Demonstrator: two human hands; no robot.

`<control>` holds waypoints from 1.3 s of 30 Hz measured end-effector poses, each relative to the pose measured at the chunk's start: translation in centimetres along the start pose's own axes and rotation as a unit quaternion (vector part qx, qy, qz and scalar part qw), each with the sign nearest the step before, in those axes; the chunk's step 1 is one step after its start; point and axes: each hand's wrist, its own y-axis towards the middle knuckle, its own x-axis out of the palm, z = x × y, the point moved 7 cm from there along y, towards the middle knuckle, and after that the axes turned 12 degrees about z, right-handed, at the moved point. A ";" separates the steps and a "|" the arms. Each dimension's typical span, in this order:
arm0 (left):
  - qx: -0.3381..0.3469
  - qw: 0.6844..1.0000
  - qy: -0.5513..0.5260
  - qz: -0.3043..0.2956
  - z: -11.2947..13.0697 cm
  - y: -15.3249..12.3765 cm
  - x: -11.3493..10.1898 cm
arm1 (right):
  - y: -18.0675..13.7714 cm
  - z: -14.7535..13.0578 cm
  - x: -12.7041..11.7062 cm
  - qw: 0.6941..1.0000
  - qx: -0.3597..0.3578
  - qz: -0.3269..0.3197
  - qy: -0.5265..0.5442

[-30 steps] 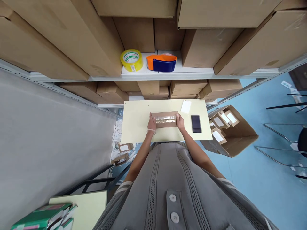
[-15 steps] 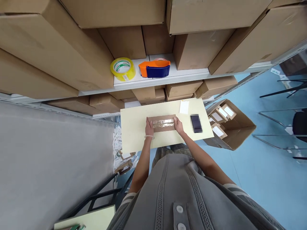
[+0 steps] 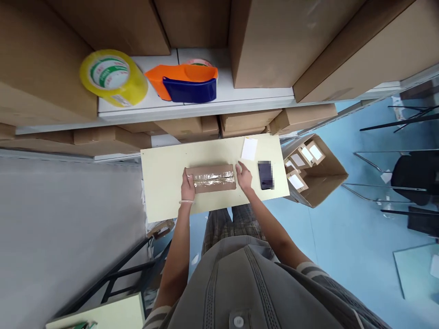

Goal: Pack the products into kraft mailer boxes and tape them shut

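Observation:
A long brown cardboard box point(image 3: 214, 186) lies on the pale yellow board point(image 3: 164, 201), with shiny clear tape running along its top. My left hand point(image 3: 188, 185) grips the box's left end, thumb on top. Just off the right end, my right hand point(image 3: 243, 177) holds nothing, its fingers apart. A white paper slip point(image 3: 249, 148) rests above my right hand. To the right of that hand lies a dark phone point(image 3: 265, 175), partly blurred out.
On the shelf ahead sit a yellow tape roll point(image 3: 115, 77) and an orange and blue tape dispenser point(image 3: 187, 84) among cardboard boxes. A large open carton point(image 3: 329, 183) holding several small labelled boxes stands right of the board. Black chairs point(image 3: 411, 176) are farther right.
My right hand has let go of the box's right end and opened beside it. My left hand stays on the left end. The view has shifted, bringing the shelf closer.

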 end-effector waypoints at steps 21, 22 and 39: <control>-0.012 0.998 0.035 0.056 0.6 0.0 -0.4 | 11.7 6.5 -1.8 0.957 -0.186 -0.132 -0.177; -0.012 0.997 0.042 0.068 1.1 -0.1 -0.7 | 12.0 6.7 -2.4 0.959 -0.175 -0.123 -0.186; -0.191 0.954 -0.154 -0.174 13.5 -8.2 19.1 | 1.4 2.3 -10.5 0.986 -0.150 -0.054 -0.050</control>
